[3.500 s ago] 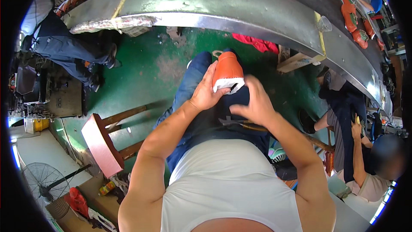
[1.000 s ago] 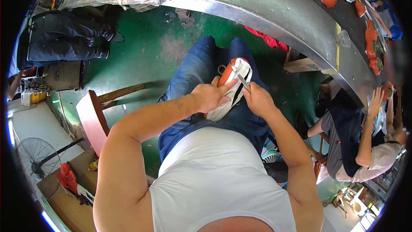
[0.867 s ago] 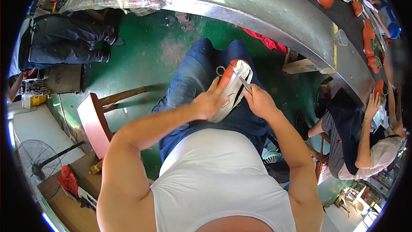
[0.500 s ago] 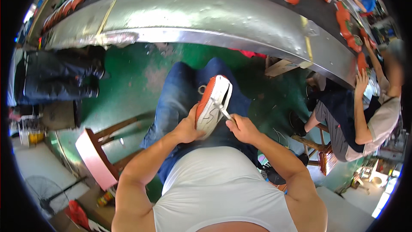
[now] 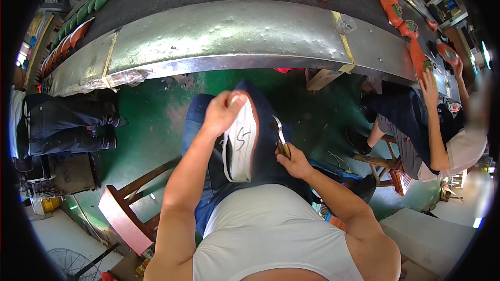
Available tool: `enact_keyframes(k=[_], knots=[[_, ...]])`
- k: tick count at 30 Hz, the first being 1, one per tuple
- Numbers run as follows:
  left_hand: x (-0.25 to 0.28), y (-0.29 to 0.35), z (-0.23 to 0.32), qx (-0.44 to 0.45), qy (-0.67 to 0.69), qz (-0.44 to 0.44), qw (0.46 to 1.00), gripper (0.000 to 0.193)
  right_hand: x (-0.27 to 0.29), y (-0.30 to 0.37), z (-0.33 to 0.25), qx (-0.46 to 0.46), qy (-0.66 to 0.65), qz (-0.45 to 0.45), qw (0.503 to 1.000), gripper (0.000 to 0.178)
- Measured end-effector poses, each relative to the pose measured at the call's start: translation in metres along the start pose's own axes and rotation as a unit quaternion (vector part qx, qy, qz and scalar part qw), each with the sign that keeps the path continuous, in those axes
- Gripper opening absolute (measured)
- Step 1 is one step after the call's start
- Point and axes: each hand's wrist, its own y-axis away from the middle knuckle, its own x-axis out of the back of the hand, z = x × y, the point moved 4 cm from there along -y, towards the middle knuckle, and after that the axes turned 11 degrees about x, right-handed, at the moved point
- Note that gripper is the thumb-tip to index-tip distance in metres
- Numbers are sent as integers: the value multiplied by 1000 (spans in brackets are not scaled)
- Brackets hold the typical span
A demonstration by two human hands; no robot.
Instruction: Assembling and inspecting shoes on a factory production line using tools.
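Observation:
A red shoe upper with a white underside (image 5: 244, 138) is over my thighs, its underside toward me. A dark handwritten mark runs across the white surface, and a white strip hangs loose along its left side. My left hand (image 5: 221, 113) is closed on the far end of this shoe. To its right, my right hand (image 5: 295, 162) grips a hand tool (image 5: 282, 134) by a yellowish handle. The tool's bright, curved metal end points away from me and stands apart from the shoe. Its tip's exact kind is unclear.
Ahead runs a metal-edged bench (image 5: 219, 31) with a dark surface. Red shoes (image 5: 391, 8) line its right part; green pieces (image 5: 94, 5) lie at left. A co-worker (image 5: 437, 140) sits at right, hands near shoes. Nearby are a wooden chair (image 5: 125, 218) and a fan (image 5: 73, 264).
My left hand has shifted from the shoe's near left side to its far end, and the shoe has been turned round. The tool has come off the shoe toward the right.

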Motion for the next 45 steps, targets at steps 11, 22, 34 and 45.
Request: enact_keyframes(k=[11,22,34,45], knots=[[-33,84,-92,-125,-204,133,962,26,26,-21,-77,-16,164,-244,956,47],[-37,93,-82,-147,-151,137,968,29,26,-93,-146,-168,337,-504,778,30],[-66,43,-148,27,271,-172,947,93,0,-41,-51,-23,129,-182,975,32],[-77,49,-135,-68,-15,22,997,88,37,-134,-114,18,400,-359,843,34]])
